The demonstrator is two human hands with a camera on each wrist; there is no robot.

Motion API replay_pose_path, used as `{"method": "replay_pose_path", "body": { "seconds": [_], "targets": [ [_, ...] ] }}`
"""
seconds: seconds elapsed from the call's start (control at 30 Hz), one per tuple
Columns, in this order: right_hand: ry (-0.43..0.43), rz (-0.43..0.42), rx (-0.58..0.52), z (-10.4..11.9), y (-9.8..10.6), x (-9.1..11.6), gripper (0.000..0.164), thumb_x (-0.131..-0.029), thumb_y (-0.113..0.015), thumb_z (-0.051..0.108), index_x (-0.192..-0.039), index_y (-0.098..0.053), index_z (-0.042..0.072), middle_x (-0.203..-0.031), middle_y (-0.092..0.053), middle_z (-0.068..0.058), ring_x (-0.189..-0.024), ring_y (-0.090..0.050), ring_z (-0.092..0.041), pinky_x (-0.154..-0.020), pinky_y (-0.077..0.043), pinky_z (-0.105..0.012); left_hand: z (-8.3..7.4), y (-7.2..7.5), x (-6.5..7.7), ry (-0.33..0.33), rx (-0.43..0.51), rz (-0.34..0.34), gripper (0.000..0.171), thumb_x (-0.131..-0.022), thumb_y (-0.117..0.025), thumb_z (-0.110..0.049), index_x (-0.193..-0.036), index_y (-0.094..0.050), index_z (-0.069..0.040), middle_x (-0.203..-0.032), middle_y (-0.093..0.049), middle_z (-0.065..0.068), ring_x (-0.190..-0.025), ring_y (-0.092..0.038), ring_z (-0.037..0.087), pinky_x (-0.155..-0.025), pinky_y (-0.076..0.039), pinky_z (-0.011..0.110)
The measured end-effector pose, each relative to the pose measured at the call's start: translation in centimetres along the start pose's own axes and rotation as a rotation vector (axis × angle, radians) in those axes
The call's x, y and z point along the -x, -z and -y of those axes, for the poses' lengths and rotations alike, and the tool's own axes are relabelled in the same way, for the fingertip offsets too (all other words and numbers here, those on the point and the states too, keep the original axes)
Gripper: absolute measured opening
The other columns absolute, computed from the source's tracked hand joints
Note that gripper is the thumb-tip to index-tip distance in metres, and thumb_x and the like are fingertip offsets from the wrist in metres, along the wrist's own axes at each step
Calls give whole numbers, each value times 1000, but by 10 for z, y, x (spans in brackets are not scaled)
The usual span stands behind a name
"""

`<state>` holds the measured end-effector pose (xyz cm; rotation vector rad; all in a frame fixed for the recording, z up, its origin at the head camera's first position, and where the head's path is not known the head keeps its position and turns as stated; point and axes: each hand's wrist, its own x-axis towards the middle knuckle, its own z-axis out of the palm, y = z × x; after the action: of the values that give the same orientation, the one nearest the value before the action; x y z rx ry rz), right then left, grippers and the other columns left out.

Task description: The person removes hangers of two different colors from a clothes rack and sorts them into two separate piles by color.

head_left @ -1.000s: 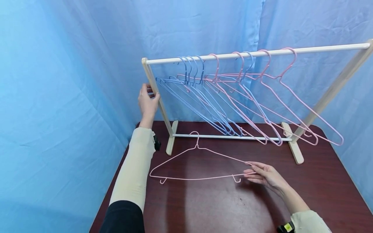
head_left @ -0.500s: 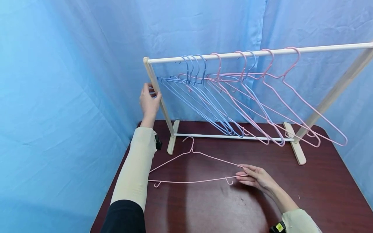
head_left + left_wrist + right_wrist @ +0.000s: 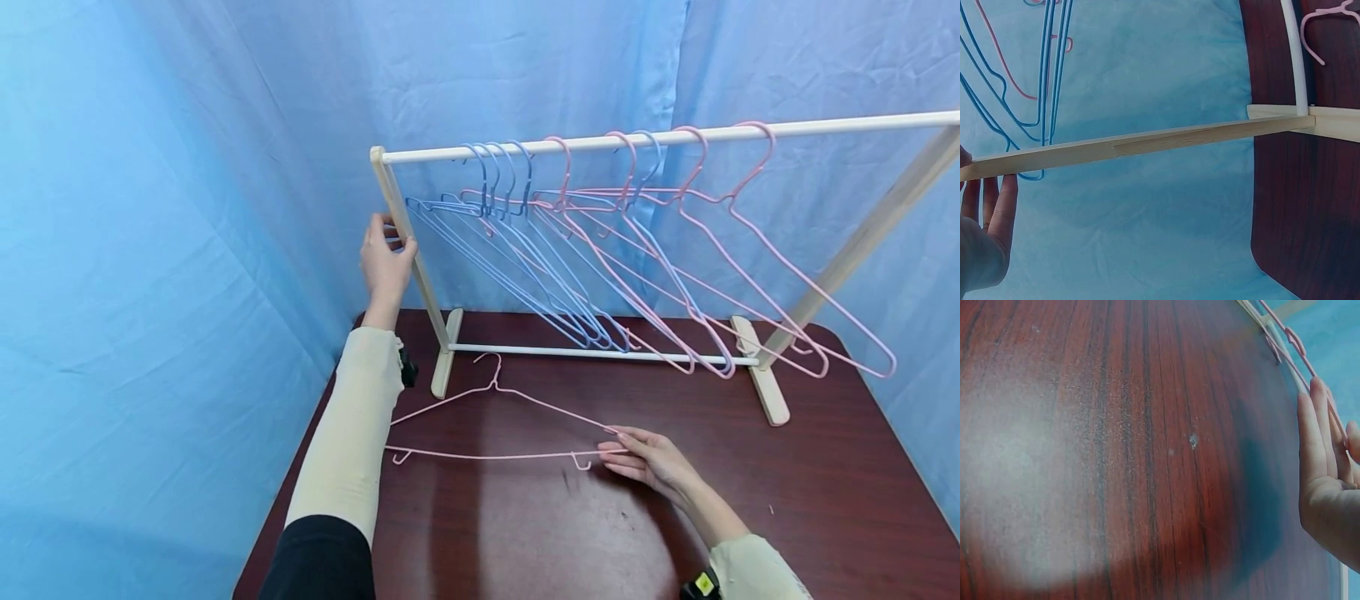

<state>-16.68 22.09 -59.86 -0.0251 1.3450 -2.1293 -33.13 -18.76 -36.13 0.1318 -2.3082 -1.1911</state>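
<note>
My left hand [image 3: 387, 262] grips the left wooden post [image 3: 396, 196] of a garment rack, thumb on the near side and fingers behind. In the left wrist view the fingers [image 3: 1002, 209] press against the post's edge. My right hand [image 3: 656, 468] pinches the right end of a pink clothes hanger [image 3: 487, 457] between thumb and fingers. The hanger is held over the table in front of the rack, hook pointing to the back, its left end hidden behind my left sleeve. In the right wrist view the right hand [image 3: 1329, 462] shows at the right edge with part of the hanger.
Several blue hangers [image 3: 525, 275] and pink hangers [image 3: 780, 242] hang from the white top rail [image 3: 825, 127]. A lower white rail [image 3: 540, 352] joins the rack's wooden feet [image 3: 761, 379]. The dark red table [image 3: 562, 542] lies below, with blue curtains [image 3: 187, 250] around.
My right hand has moved left with the pink hanger, whose left end has slipped out of sight behind my left sleeve. The left hand stays on the post.
</note>
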Motion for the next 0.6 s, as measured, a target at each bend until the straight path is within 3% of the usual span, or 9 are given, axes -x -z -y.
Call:
{"method": "replay_pose_path", "body": {
  "seconds": [0.1, 0.27, 0.4, 0.6],
  "targets": [
    [-1, -29, 10, 0, -1, 0, 56, -108, -41, 19, -150, -22, -14, -112, -75, -11, -104, -73, -21, -96, -57, -35, 0, -1, 0, -2, 3, 1, 31, -97, -62, -20, -124, -52, -9, -121, -60, 15, -110, -66, 28, -93, -58, 43],
    [-27, -89, 77, 0, -3, 0, 68, -107, -45, 18, -152, -6, -15, -111, -75, -9, -102, -73, -16, -94, -58, -33, 2, -1, 0, -9, 6, 2, 32, -97, -62, -20, -125, -52, -9, -121, -60, 15, -110, -66, 28, -93, -58, 43],
    [-25, -143, 222, -1, -5, 0, 70, -104, -52, 13, -152, -9, -17, -108, -75, -7, -97, -74, -14, -91, -59, -33, 3, -2, 0, -7, 8, 4, 32, -97, -62, -20, -125, -52, -9, -122, -60, 15, -111, -66, 28, -93, -58, 43],
    [54, -237, 599, -3, -12, 3, 61, -93, -64, -1, -142, -32, -21, -101, -72, -15, -83, -72, -12, -74, -62, -28, -1, 0, 0, -7, -7, 5, 31, -97, -62, -19, -124, -52, -8, -121, -60, 15, -110, -66, 29, -93, -58, 43]
  ]
}}
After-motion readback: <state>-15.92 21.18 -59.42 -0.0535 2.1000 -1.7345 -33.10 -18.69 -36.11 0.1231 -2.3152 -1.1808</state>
